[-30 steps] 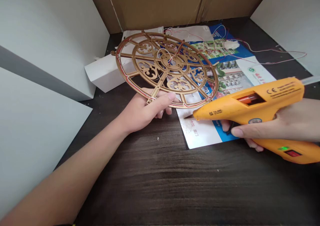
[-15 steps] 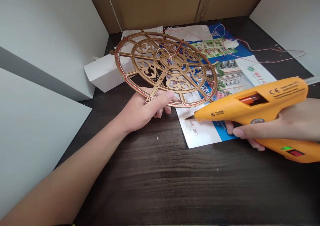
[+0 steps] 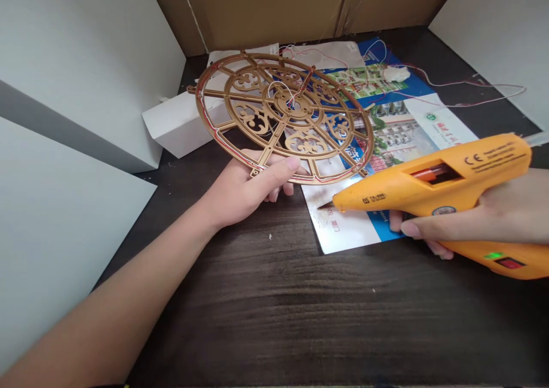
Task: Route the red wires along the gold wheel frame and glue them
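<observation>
My left hand (image 3: 244, 190) grips the near rim of a round, gold-coloured openwork frame (image 3: 274, 142), thumb on top and fingers underneath. The frame is tilted, with red and white wires running along its outer rim and out of its hub. In my right hand (image 3: 467, 219) is a yellow hot glue gun (image 3: 433, 173), its green light lit and an orange part showing in its side window. The gun's dark nozzle points left, over the white corner of a printed brochure (image 3: 355, 233), just below the frame's near rim. I cannot tell whether the tip touches the paper.
A white box (image 3: 184, 125) lies behind the frame on the left. Loose red and white wires (image 3: 467, 84) trail over the brochure toward the right, past a crumpled white lump (image 3: 395, 74). White panels (image 3: 86, 62) flank the dark wooden table (image 3: 300, 319), with brown cardboard (image 3: 266, 10) at the back.
Almost nothing differs. The glue gun in my right hand has shifted very slightly downward and right; my left hand and the frame stay practically still.
</observation>
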The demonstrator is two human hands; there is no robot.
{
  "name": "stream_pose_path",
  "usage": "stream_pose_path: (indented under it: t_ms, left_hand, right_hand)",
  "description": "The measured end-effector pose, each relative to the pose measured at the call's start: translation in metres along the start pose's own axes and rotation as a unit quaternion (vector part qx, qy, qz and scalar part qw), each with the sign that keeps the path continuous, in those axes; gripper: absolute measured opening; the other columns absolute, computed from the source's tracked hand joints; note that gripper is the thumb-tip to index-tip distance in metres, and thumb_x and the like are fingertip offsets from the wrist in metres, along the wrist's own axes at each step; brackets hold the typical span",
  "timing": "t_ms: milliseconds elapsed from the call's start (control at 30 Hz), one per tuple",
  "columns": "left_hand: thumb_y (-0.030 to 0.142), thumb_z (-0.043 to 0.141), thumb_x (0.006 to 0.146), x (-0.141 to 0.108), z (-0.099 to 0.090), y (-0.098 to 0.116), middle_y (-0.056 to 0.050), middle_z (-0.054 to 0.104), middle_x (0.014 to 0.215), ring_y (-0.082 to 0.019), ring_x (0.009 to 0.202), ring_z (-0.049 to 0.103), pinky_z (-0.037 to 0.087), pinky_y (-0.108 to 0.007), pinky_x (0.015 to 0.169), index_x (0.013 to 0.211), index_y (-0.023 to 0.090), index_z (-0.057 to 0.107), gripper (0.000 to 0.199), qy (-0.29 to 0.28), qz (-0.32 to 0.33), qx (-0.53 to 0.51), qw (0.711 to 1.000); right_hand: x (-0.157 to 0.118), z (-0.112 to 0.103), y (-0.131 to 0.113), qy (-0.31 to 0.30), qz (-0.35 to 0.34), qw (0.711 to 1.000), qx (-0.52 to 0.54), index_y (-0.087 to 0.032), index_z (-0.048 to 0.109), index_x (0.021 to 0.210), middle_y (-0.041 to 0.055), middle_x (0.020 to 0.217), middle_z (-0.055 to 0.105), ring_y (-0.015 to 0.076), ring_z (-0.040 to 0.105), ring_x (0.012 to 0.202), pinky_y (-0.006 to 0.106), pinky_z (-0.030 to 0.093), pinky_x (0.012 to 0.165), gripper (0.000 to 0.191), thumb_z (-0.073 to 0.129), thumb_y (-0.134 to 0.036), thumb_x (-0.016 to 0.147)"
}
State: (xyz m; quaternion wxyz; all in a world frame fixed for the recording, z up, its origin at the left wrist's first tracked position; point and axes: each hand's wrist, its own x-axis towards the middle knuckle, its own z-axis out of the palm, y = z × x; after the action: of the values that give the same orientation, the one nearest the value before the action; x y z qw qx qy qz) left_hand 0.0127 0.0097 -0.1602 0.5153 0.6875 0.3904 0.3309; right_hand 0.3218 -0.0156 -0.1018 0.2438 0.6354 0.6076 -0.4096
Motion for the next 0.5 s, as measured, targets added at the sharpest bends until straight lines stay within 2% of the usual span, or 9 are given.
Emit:
stream_pose_path:
  t_ms: [67,133,333,500]
  left_hand:
    - [0.055,0.059,0.095,0.0002,0.0003,0.0001,-0.004,0.069,0.068,-0.011,0.053,0.055,0.046,-0.026,0.053,0.076,0.017,0.075,0.045,-0.002,0.001,0.004,1.0]
    - [0.055,0.06,0.095,0.0003,0.0004,0.0001,-0.004,0.069,0.068,-0.011,0.053,0.055,0.046,-0.026,0.054,0.076,0.017,0.075,0.045,-0.002,-0.002,0.004,1.0]
    - [0.054,0.06,0.095,0.0002,0.001,0.0001,-0.003,0.069,0.067,-0.011,0.053,0.054,0.045,-0.026,0.053,0.077,0.017,0.075,0.044,-0.001,0.002,0.005,1.0]
    - [0.054,0.06,0.095,0.0004,0.0015,0.0015,-0.003,0.068,0.067,-0.01,0.053,0.054,0.045,-0.026,0.054,0.079,0.017,0.077,0.043,0.001,0.004,0.01,1.0]
  right_hand:
    - [-0.0024,0.0001,-0.0037,0.01,-0.006,1.0,0.016,-0.029,0.073,0.066,0.0041,0.078,0.073,0.0266,0.07,0.077,0.038,0.057,0.074,0.061,0.058,-0.088,0.069]
    - [-0.0019,0.0007,-0.0053,0.008,-0.008,1.0,0.009,-0.029,0.071,0.062,0.0047,0.077,0.073,0.0268,0.07,0.078,0.039,0.057,0.076,0.066,0.053,-0.091,0.069]
    - [0.0038,0.002,-0.0069,0.01,0.027,0.999,-0.026,-0.031,0.071,0.058,0.0059,0.079,0.074,0.0282,0.071,0.075,0.041,0.059,0.071,0.078,0.042,-0.103,0.054]
    - [0.0016,0.0021,-0.005,0.001,0.0,1.0,-0.012,-0.03,0.072,0.061,0.0055,0.077,0.074,0.0267,0.071,0.074,0.039,0.06,0.071,0.075,0.043,-0.099,0.063]
